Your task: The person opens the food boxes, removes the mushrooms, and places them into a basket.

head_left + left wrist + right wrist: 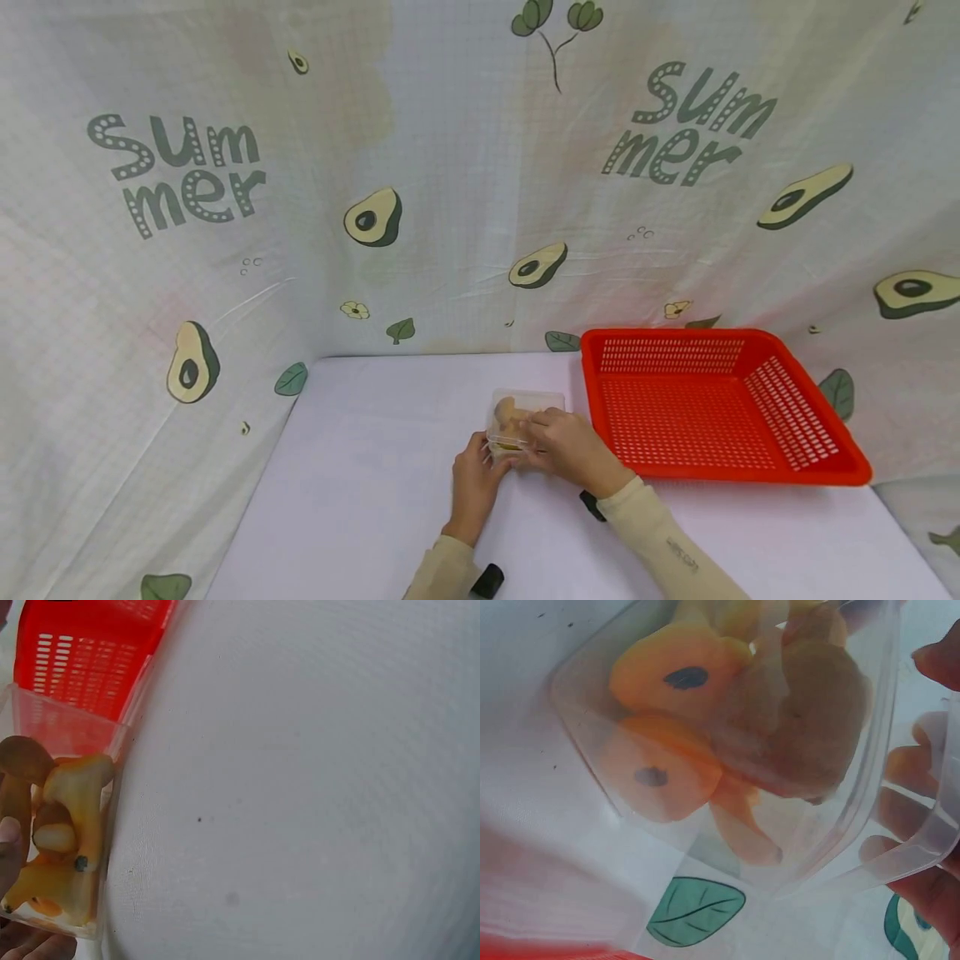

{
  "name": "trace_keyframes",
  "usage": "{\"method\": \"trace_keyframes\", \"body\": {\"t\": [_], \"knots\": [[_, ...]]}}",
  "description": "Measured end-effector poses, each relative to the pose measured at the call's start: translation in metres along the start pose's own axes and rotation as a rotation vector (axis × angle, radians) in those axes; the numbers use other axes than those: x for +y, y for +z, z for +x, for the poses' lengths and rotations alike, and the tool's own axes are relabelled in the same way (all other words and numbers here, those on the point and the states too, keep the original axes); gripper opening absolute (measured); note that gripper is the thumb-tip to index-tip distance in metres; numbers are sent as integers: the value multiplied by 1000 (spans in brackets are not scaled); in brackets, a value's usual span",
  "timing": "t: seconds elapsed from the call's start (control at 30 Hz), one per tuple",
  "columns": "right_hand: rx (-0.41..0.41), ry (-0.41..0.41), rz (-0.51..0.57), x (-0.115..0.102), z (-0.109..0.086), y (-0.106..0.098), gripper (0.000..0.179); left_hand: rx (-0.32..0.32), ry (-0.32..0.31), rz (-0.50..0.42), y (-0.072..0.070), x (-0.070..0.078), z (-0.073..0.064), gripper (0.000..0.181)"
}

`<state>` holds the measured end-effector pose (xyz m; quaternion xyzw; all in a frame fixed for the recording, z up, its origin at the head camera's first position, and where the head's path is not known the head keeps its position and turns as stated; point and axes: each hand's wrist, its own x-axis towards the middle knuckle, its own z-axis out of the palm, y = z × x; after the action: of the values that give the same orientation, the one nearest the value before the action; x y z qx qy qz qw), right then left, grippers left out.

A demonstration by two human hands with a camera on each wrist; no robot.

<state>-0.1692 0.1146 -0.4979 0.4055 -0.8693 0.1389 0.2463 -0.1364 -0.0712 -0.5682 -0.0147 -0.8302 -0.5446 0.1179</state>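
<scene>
A small clear plastic box (pixel 551 401) stands at mid-table between both hands. Through its walls show mushroom-shaped pieces (pixel 79 810), some yellow-orange, some brown. Dark spots mark two of the rounded orange pieces (pixel 676 667) in the right wrist view. My left hand (pixel 472 487) grips the near left side of the box, its fingers curled at the edge. From the right, my right hand (pixel 572 446) holds the box, fingers over the top and thumb low at the front. A clear rim (pixel 919 859) crosses in front of fingers in the right wrist view.
A large red perforated basket (pixel 686 400) sits to the right of the hands, close to the box. The table (pixel 360 467) has a white cover. Behind hangs a pale cloth (pixel 442 167) printed with avocados, leaves and lettering.
</scene>
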Motion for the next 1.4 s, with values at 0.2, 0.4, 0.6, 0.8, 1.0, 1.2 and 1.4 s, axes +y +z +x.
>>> {"method": "trace_keyframes", "body": {"t": [0.2,0.4,0.6,0.8,1.0,1.2,1.4], "knots": [[3,66,20,1,0,-5,44,-40,-30,7,-2,2,1,52],[64,183,70,5,-2,-9,32,-155,-62,-42,-8,7,1,60],[192,316,180,9,4,-16,39,-87,-135,-132,-9,20,6,45],[388,341,191,13,12,-17,27,6,-149,-153,-12,25,15,34],[426,398,122,9,15,-17,22,27,-203,-181,-14,27,16,32],[368,457,46,0,17,-16,34,12,-229,-239,-17,32,17,32],[319,453,55,-3,24,-16,41,28,-230,-254,-22,36,17,34]]}}
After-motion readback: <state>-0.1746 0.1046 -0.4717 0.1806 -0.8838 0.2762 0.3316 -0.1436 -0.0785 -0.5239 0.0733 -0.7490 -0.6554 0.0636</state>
